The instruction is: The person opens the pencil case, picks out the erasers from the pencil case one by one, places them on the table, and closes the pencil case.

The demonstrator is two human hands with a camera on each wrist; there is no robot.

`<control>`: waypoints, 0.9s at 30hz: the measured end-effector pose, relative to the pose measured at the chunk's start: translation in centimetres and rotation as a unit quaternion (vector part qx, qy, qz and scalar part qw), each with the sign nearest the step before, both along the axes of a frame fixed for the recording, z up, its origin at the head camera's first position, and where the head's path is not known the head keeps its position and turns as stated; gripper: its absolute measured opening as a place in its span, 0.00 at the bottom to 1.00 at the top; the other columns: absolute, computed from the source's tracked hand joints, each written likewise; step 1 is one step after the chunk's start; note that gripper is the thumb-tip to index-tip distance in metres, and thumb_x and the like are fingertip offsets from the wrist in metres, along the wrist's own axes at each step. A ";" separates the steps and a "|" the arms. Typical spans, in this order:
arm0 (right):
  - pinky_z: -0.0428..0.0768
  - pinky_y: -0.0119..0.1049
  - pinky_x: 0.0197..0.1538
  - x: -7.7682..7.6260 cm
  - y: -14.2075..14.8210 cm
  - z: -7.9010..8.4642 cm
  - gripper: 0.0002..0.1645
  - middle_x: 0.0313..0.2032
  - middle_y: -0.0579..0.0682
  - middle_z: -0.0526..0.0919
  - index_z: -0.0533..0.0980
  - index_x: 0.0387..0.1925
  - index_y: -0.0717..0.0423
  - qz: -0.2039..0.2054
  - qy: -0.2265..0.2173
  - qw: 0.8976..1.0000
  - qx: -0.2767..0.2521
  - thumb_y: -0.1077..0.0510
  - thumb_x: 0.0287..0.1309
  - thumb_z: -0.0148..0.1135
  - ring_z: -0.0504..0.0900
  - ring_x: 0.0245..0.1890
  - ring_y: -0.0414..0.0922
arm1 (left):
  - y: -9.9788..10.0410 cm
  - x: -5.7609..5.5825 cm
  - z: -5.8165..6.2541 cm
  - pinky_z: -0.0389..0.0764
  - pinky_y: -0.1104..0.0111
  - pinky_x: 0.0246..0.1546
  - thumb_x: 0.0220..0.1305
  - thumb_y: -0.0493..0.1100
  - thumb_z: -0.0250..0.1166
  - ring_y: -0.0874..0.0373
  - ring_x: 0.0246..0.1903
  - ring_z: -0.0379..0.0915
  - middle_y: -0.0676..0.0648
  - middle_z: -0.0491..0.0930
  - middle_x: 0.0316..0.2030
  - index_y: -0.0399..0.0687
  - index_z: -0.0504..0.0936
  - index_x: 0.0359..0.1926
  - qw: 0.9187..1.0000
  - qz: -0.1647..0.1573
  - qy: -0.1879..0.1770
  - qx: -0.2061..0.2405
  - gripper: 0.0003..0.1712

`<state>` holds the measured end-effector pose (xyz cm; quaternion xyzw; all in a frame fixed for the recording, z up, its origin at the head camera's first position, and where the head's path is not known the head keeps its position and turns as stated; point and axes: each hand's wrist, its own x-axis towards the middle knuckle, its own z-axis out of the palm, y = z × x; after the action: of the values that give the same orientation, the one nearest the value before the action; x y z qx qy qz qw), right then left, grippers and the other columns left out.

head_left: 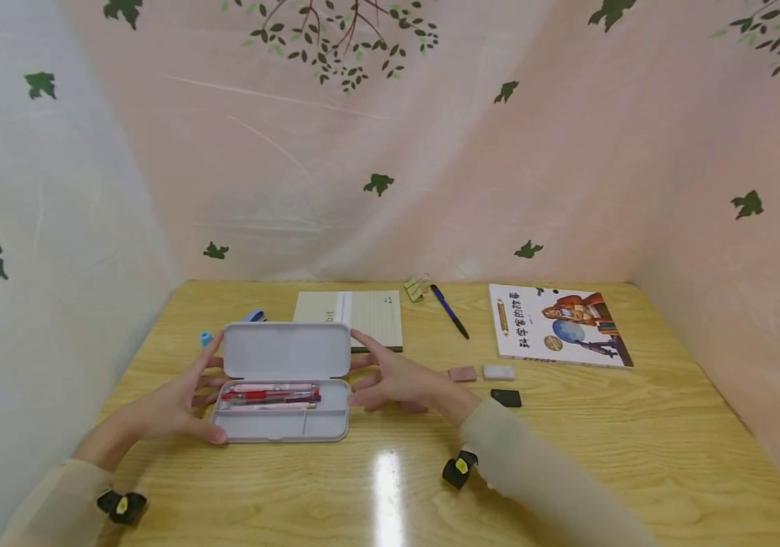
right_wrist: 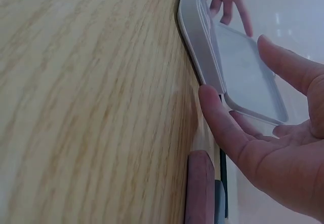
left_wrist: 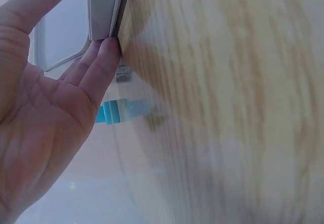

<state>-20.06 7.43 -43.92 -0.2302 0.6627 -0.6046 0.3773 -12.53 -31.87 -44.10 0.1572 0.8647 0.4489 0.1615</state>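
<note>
A white pencil case [head_left: 260, 427] lies on the wooden table with its lid [head_left: 287, 351] raised at the back. Red and pale pens [head_left: 270, 395] lie in its long rear compartment; the front compartments hold nothing visible. At the case's left end is my left hand [head_left: 171, 403], thumb by the front corner and fingers spread along the side up to the lid. My right hand [head_left: 396, 380] is at the opposite end, with extended fingers; in the right wrist view one fingertip [right_wrist: 208, 95] meets the tray's corner.
Behind the lid lie a notebook [head_left: 376, 315] and a bright blue-capped item [head_left: 206, 339]. Farther right are a binder clip [head_left: 415, 289], a blue pen [head_left: 450, 310] and a picture-covered book [head_left: 560, 327]. Pink [head_left: 462, 374], white [head_left: 499, 372] and black erasers [head_left: 506, 398] lie near my right forearm.
</note>
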 end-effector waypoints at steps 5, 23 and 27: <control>0.84 0.53 0.52 0.2 -0.4 0.3 0.64 0.69 0.62 0.66 0.41 0.81 0.35 -0.009 -0.013 1.000 -0.012 0.69 0.59 0.71 0.82 0.55 0.57 | -0.1 0.2 0.3 0.68 0.45 0.62 0.48 0.42 0.83 0.24 0.67 0.57 0.26 0.45 0.72 0.72 0.15 0.76 1.000 0.001 0.004 0.004 0.86; 0.85 0.49 0.51 1.5 -0.4 0.5 0.44 0.69 0.60 0.67 0.60 0.77 0.36 -0.021 0.037 0.999 0.018 0.56 0.65 0.69 0.79 0.58 0.56 | 0.6 1.8 -0.5 0.74 0.53 0.60 0.50 0.32 0.80 0.16 0.67 0.47 0.24 0.42 0.69 0.42 0.30 0.72 0.994 0.000 0.004 0.112 0.70; 0.86 0.47 0.51 1.9 -0.6 0.4 0.36 0.69 0.57 0.68 0.67 0.74 0.43 -0.010 0.047 0.999 0.022 0.49 0.68 0.66 0.78 0.60 0.54 | -0.1 2.1 -0.4 0.71 0.66 0.62 0.53 0.31 0.78 0.25 0.70 0.46 0.24 0.41 0.70 0.35 0.38 0.68 0.991 -0.019 0.004 0.135 0.60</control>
<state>-18.19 6.82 -43.54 -0.2440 0.6950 -0.5821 0.3444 -10.45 -31.94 -44.47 0.1961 0.7937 0.5577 0.1436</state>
